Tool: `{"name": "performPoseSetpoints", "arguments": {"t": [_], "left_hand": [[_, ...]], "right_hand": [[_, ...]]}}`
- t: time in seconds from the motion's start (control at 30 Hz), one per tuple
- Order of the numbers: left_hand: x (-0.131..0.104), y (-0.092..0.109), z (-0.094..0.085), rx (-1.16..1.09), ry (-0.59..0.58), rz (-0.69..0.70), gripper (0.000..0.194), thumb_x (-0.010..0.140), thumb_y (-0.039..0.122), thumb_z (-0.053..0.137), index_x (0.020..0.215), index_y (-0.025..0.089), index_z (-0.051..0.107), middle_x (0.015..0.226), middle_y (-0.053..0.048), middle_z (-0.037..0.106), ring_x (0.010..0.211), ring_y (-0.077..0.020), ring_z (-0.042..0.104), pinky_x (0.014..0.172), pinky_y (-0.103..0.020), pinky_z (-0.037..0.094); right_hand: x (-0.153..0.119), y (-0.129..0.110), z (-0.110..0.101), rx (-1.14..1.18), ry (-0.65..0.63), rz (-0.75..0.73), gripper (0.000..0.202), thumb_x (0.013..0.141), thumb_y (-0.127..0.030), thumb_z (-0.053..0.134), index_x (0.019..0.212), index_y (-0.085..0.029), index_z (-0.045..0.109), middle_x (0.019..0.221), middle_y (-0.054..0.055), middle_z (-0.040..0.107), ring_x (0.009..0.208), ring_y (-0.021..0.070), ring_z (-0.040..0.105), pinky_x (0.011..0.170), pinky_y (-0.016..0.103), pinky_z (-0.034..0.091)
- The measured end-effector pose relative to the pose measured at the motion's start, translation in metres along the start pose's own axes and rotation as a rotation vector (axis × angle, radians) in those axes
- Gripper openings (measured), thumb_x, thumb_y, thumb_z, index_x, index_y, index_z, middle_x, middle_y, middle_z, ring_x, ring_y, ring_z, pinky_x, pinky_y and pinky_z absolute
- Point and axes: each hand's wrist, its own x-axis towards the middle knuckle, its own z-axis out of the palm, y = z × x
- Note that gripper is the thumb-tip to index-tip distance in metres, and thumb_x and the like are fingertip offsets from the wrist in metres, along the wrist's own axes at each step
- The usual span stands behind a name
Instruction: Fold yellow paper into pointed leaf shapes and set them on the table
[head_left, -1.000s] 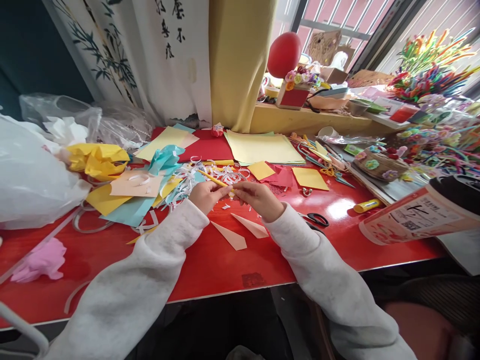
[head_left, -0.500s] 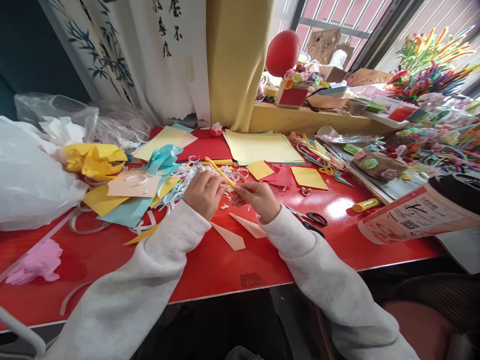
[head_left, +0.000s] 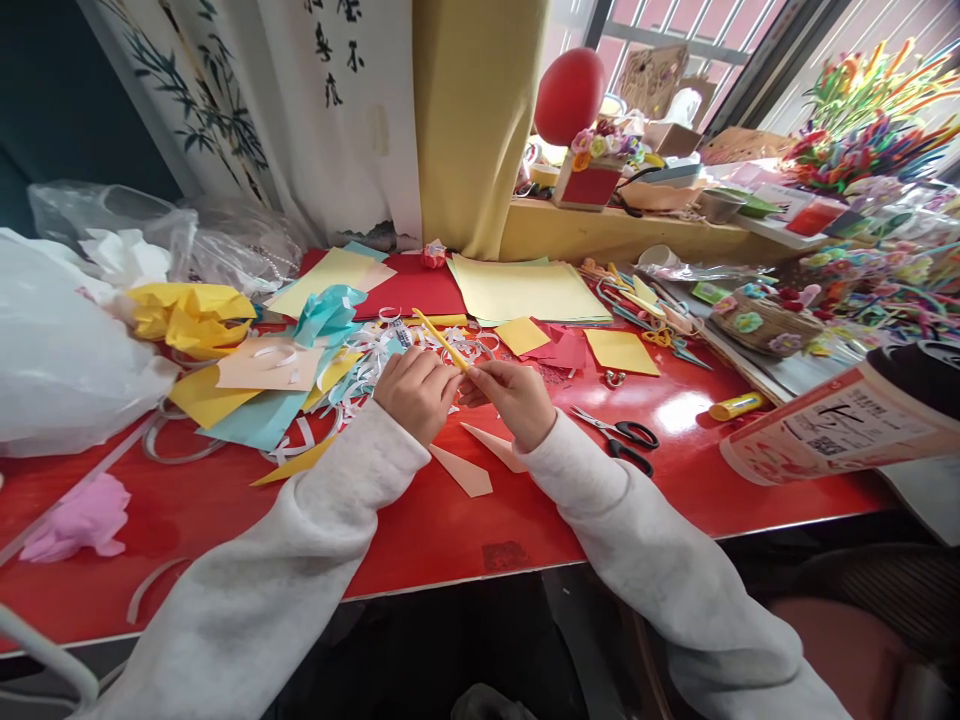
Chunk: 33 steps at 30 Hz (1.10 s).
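Note:
A thin yellow strip point(head_left: 441, 338), perhaps rolled or folded paper, slants up and left from between my hands. My right hand point(head_left: 510, 398) pinches its lower end. My left hand point(head_left: 420, 392) is closed beside it, fingers curled toward the strip; its fingertips are partly hidden. Two pale peach paper pieces, one on the left point(head_left: 463, 470) and one on the right point(head_left: 491, 445), lie on the red table point(head_left: 420, 545) just below my hands. White paper shreds point(head_left: 367, 365) are heaped behind my left hand.
Scissors point(head_left: 622, 435) lie right of my right hand, with a tilted paper cup point(head_left: 832, 425) farther right. Yellow sheets point(head_left: 525, 290) are at the back. Crumpled yellow paper point(head_left: 191, 320) and a white plastic bag point(head_left: 67, 350) are at left, a pink crumple point(head_left: 79, 520) nearer the front.
My left hand has shifted slightly right and down, and my right hand slightly left. More of the scissors shows beside my right sleeve. The view has shifted a little.

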Motion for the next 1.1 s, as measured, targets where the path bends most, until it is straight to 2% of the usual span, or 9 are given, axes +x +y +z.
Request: {"name": "performPoseSetpoints", "arguments": {"t": [0.33, 0.53, 0.63, 0.73, 0.77, 0.87, 0.97, 1.03, 1.1], "left_hand": [[0.005, 0.004, -0.004, -0.135, -0.067, -0.142, 0.022, 0.077, 0.025, 0.042, 0.073, 0.016, 0.061, 0.067, -0.005, 0.058, 0.071, -0.0163, 0.049, 0.067, -0.029, 0.038], [0.005, 0.003, -0.003, -0.218, -0.041, -0.176, 0.018, 0.076, 0.024, 0.044, 0.072, 0.016, 0.06, 0.068, -0.004, 0.058, 0.07, -0.0146, 0.049, 0.068, -0.027, 0.039], [0.006, -0.003, -0.002, -0.273, -0.031, -0.256, 0.015, 0.074, 0.021, 0.046, 0.07, 0.016, 0.058, 0.067, -0.002, 0.057, 0.065, -0.0122, 0.049, 0.065, -0.023, 0.04], [0.005, -0.02, 0.001, -0.148, 0.006, -0.357, 0.011, 0.071, 0.019, 0.047, 0.068, 0.015, 0.057, 0.067, -0.003, 0.056, 0.066, -0.0134, 0.049, 0.063, -0.025, 0.04], [0.004, -0.027, 0.002, -0.056, 0.011, -0.352, 0.011, 0.071, 0.02, 0.048, 0.065, 0.016, 0.056, 0.066, -0.004, 0.056, 0.068, -0.0153, 0.049, 0.064, -0.027, 0.039], [0.001, -0.043, 0.006, 0.188, -0.073, -0.276, 0.018, 0.07, 0.029, 0.051, 0.056, 0.017, 0.054, 0.064, -0.006, 0.053, 0.076, -0.0225, 0.048, 0.065, -0.034, 0.036], [0.0, -0.047, 0.006, 0.274, -0.11, -0.221, 0.008, 0.07, 0.021, 0.051, 0.071, 0.018, 0.058, 0.076, -0.008, 0.054, 0.078, -0.0243, 0.047, 0.063, -0.035, 0.034], [0.001, -0.044, 0.003, 0.276, -0.049, -0.236, 0.022, 0.07, 0.015, 0.049, 0.09, 0.018, 0.056, 0.089, -0.011, 0.053, 0.082, -0.0254, 0.047, 0.064, -0.036, 0.034], [0.002, -0.039, -0.001, 0.245, 0.067, -0.226, 0.033, 0.071, 0.014, 0.048, 0.104, 0.016, 0.049, 0.102, -0.014, 0.05, 0.09, -0.0271, 0.047, 0.071, -0.039, 0.034]], "right_hand": [[-0.001, 0.001, -0.001, -0.057, 0.016, -0.019, 0.029, 0.072, -0.042, 0.049, 0.072, -0.014, 0.056, 0.063, 0.003, 0.059, 0.056, 0.0114, 0.059, 0.059, 0.027, 0.053], [0.0, 0.0, -0.001, -0.013, 0.012, -0.004, 0.029, 0.071, -0.041, 0.051, 0.071, -0.013, 0.056, 0.063, 0.003, 0.059, 0.055, 0.0115, 0.06, 0.058, 0.027, 0.053], [0.001, -0.001, -0.004, 0.01, 0.005, 0.021, 0.029, 0.071, -0.04, 0.051, 0.073, -0.011, 0.056, 0.063, 0.003, 0.059, 0.054, 0.0107, 0.059, 0.056, 0.026, 0.052], [0.002, -0.003, -0.006, 0.051, -0.006, 0.064, 0.031, 0.07, -0.041, 0.052, 0.073, -0.01, 0.056, 0.063, 0.003, 0.058, 0.052, 0.0102, 0.059, 0.055, 0.025, 0.051], [0.002, -0.004, -0.007, 0.067, -0.012, 0.077, 0.032, 0.069, -0.042, 0.053, 0.072, -0.01, 0.056, 0.062, 0.003, 0.057, 0.051, 0.0099, 0.059, 0.054, 0.024, 0.051], [0.003, -0.007, -0.01, 0.1, -0.044, 0.101, 0.032, 0.067, -0.042, 0.055, 0.066, -0.01, 0.054, 0.056, 0.001, 0.055, 0.045, 0.0081, 0.055, 0.048, 0.021, 0.048], [0.004, -0.008, -0.013, 0.098, -0.111, 0.104, 0.031, 0.068, -0.04, 0.055, 0.06, -0.011, 0.052, 0.052, -0.001, 0.052, 0.039, 0.0048, 0.049, 0.04, 0.018, 0.041], [0.005, -0.007, -0.015, 0.101, -0.143, 0.11, 0.03, 0.069, -0.038, 0.055, 0.057, -0.011, 0.05, 0.049, -0.002, 0.049, 0.036, 0.0024, 0.042, 0.036, 0.016, 0.033], [0.005, -0.005, -0.016, 0.122, -0.164, 0.131, 0.03, 0.07, -0.037, 0.055, 0.055, -0.011, 0.048, 0.047, -0.004, 0.045, 0.034, 0.0009, 0.036, 0.033, 0.016, 0.025]]}}
